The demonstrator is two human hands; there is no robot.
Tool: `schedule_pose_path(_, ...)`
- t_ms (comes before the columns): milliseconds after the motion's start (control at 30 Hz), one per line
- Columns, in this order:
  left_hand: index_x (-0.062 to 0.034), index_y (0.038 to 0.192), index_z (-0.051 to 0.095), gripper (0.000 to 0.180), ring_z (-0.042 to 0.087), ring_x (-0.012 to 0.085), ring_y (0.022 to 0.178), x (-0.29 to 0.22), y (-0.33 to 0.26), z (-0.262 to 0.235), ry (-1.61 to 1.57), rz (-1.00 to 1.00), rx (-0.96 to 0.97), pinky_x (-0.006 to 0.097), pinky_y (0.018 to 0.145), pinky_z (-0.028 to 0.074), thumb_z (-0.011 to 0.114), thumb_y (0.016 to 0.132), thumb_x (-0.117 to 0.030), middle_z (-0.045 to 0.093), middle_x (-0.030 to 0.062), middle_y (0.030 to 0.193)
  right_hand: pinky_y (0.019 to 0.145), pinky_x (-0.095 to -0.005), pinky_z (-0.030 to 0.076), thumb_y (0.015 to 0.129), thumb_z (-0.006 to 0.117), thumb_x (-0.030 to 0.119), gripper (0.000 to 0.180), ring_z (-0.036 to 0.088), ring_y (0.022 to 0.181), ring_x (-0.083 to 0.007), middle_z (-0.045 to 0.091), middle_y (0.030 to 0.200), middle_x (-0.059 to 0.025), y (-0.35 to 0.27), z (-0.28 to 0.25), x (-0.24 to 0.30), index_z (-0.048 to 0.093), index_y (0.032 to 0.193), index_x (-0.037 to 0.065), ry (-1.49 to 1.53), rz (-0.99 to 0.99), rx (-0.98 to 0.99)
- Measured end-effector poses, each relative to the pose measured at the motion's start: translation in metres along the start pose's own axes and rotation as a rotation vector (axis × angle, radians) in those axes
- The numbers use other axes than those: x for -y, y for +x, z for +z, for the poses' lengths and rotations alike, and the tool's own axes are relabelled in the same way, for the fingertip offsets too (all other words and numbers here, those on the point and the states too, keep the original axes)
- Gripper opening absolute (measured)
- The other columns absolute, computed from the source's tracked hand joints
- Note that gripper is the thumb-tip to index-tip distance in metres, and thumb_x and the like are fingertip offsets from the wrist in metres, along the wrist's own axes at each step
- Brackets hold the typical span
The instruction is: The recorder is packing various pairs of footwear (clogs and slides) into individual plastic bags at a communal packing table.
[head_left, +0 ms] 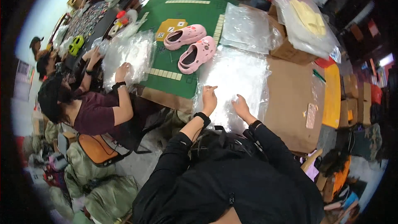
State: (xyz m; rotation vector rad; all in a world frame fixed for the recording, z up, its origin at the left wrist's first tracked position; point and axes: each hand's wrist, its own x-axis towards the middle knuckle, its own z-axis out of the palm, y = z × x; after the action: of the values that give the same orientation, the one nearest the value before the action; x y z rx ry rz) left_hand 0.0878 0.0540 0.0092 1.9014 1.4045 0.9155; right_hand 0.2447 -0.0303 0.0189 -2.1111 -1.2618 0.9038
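Note:
My left hand [209,99] is over the stack of clear plastic bags [244,70] in front of me, its index finger stretched out and nothing seen in it. To its right, my right hand [241,108] hovers or rests on the same bags, thumb and fingers apart. Whether either hand presses on the plastic I cannot tell. Just beyond the bags, a pair of pink clogs stands on the green mat [168,64]: the nearer clog [198,55] and the farther clog [185,36] both carry small charms.
At left, a co-worker in a maroon shirt handles another pile of clear bags [134,54]. A cardboard box [290,52] at back right bears a bagged pale yellow pair of clogs [306,16]. A phone [311,115] lies on brown cardboard [286,99]. Another person in red stands opposite.

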Motion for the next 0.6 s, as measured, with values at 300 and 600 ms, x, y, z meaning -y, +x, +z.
schedule_pose_path(300, -0.0102, 0.127, 0.044, 0.056, 0.035, 0.0411, 0.116, -0.052, -0.023, -0.019, 0.387, 0.046, 0.189, 0.052, 0.096, 0.027, 0.063, 0.076, -0.023, 0.036, 0.0249, 0.128, 0.086, -0.0416, 0.038, 0.079, 0.059, 0.022, 0.036, 0.048, 0.103, -0.0319, 0.051, 0.113, -0.0148, 0.085, -0.013, 0.121, 0.052, 0.111, 0.006, -0.141, -0.621, -0.173)
schedule_pose_path(600, -0.0175, 0.132, 0.04, 0.062, 0.027, 0.0412, 0.126, 0.0, -0.07, 0.004, 0.533, 0.161, 0.549, 0.053, 0.103, 0.02, 0.06, 0.076, -0.034, 0.023, 0.0262, 0.139, 0.087, -0.0483, 0.036, 0.078, 0.058, 0.021, 0.043, 0.048, 0.104, -0.0342, 0.05, 0.114, -0.0179, 0.199, 0.05, 0.225, 0.051, 0.12, 0.014, -0.618, -1.136, -0.282)
